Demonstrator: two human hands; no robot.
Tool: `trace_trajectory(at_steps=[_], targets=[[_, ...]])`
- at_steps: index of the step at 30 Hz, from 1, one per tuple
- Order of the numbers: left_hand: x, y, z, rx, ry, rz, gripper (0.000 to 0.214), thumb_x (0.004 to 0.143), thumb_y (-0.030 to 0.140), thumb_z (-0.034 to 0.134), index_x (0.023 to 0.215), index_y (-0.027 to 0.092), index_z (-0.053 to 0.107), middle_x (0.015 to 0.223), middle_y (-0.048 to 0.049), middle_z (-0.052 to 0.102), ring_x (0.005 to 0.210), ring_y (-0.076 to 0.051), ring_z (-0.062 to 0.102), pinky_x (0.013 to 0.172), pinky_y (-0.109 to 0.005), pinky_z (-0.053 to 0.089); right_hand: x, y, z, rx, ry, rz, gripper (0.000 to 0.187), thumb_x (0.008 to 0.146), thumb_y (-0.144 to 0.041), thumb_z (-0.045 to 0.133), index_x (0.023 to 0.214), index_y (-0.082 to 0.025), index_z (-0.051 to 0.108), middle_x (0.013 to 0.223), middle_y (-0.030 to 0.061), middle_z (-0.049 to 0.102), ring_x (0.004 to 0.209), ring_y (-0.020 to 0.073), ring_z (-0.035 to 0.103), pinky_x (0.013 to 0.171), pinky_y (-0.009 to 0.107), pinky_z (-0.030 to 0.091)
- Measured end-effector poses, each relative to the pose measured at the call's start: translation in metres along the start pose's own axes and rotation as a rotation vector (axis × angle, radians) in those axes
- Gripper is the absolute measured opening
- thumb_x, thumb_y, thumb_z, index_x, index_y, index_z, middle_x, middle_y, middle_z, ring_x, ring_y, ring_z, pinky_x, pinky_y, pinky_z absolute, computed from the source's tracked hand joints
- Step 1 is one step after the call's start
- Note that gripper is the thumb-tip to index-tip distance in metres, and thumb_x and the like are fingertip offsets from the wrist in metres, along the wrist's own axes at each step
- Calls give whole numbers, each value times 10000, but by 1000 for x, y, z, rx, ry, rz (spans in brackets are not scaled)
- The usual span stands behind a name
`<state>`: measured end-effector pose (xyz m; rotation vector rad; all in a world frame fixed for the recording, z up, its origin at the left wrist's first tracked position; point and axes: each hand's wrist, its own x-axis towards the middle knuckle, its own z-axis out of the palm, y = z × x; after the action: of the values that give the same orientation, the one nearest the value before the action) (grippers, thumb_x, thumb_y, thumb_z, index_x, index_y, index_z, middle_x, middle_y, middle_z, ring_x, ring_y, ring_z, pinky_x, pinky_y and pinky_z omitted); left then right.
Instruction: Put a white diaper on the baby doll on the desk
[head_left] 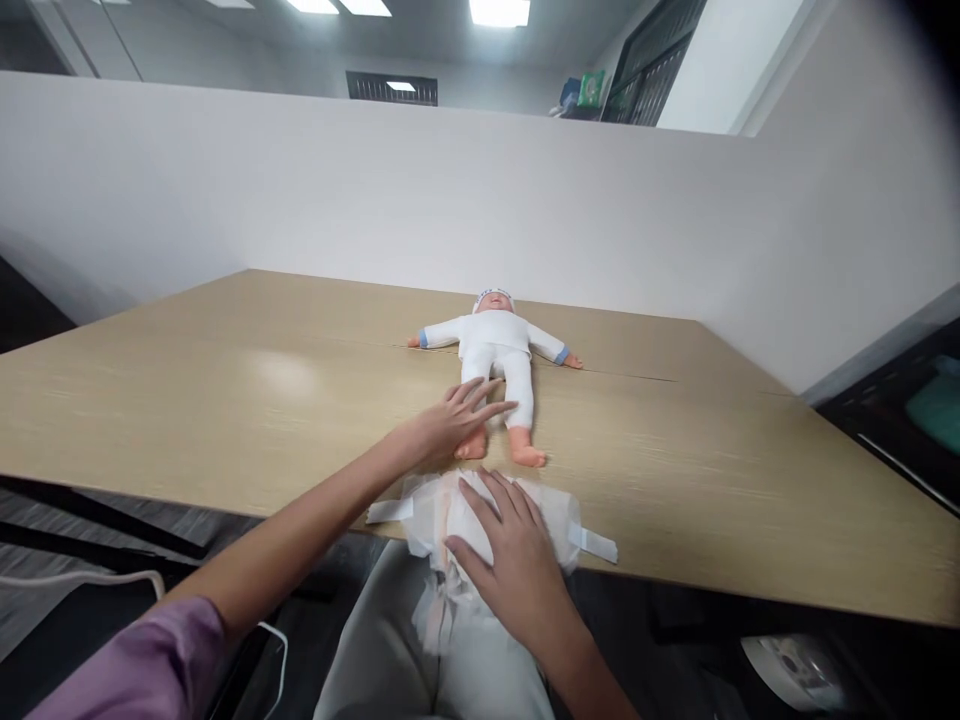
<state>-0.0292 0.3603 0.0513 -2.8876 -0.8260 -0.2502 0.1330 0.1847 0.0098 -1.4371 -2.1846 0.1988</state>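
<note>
A baby doll (495, 330) in a white suit with blue cuffs and a patterned cap lies on its back, arms out, bare feet toward me. Reaching over its lower legs is my left hand (461, 415), fingers spread; whether it presses on them I cannot tell. Nearer to me, an unfolded white diaper (559, 505) lies at the table's front edge, its side tabs stretched out left and right and its near part hanging over my lap. My right hand (510, 550) lies on the diaper with fingers extended, covering its middle.
The wooden table (187, 400) has a thin seam running across behind the doll's legs. A white wall (360, 190) stands at its far edge. At lower right, under the table, is a white round-edged object (795, 672). A pale cable (82, 578) runs at lower left.
</note>
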Motion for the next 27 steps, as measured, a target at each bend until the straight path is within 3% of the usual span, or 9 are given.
trace_trajectory(at_steps=[3,6,10,14,16,19,23,27], targets=[[15,-5,-1,19,-99,154,1233,618,24,847,1670,335,282,1792,-129,74,1631,-435,94,1269,-543,195,1,6,-5,-36,-55,-2,608,1028,-491,605,1586,-287,477,1652,106,458,1518,347,417,1235,637,389],[30,-12,-2,-13,-135,304,1191,585,-6,819,1635,338,374,1790,-71,137,1634,-407,116,1284,-497,180,3,13,-7,-44,-112,-33,629,1046,-499,563,1624,-293,421,1697,88,395,1569,329,351,1261,618,368],[48,-19,0,-106,-64,457,750,662,32,745,1366,279,667,1688,-32,423,1550,-384,325,1254,-468,256,5,22,-10,-38,-197,-54,668,1056,-495,542,1666,-324,328,1746,49,290,1613,314,266,1286,596,343],[63,-24,-8,-179,29,521,357,815,151,701,1159,243,732,1416,-79,678,1310,-366,540,1093,-488,422,13,30,-16,-4,-303,-44,694,1057,-573,495,1680,-384,255,1770,8,195,1635,314,203,1296,596,325],[72,-28,-20,-273,65,541,327,855,171,670,1175,218,716,1318,-98,718,1231,-352,576,1043,-475,454,20,35,-19,15,-355,-31,702,1059,-609,462,1684,-398,223,1774,-4,160,1639,305,186,1310,592,298],[87,-36,-47,-497,134,543,305,926,198,613,1220,214,692,1254,-88,741,1164,-291,628,1089,-435,435,37,43,-19,32,-399,-40,723,1060,-633,440,1692,-370,208,1776,9,141,1645,289,163,1334,573,246],[101,-51,-77,-680,235,400,317,940,385,697,1203,209,703,1186,-79,752,1082,-261,668,988,-387,479,69,63,-9,11,-390,-85,735,1056,-651,434,1689,-330,241,1774,44,161,1644,286,167,1332,576,241],[104,-60,-91,-757,260,279,404,926,432,728,1257,204,701,1228,-73,753,1098,-263,691,975,-380,488,116,94,5,-31,-313,-123,747,1044,-668,453,1664,-266,338,1749,110,266,1629,314,221,1322,593,244]])
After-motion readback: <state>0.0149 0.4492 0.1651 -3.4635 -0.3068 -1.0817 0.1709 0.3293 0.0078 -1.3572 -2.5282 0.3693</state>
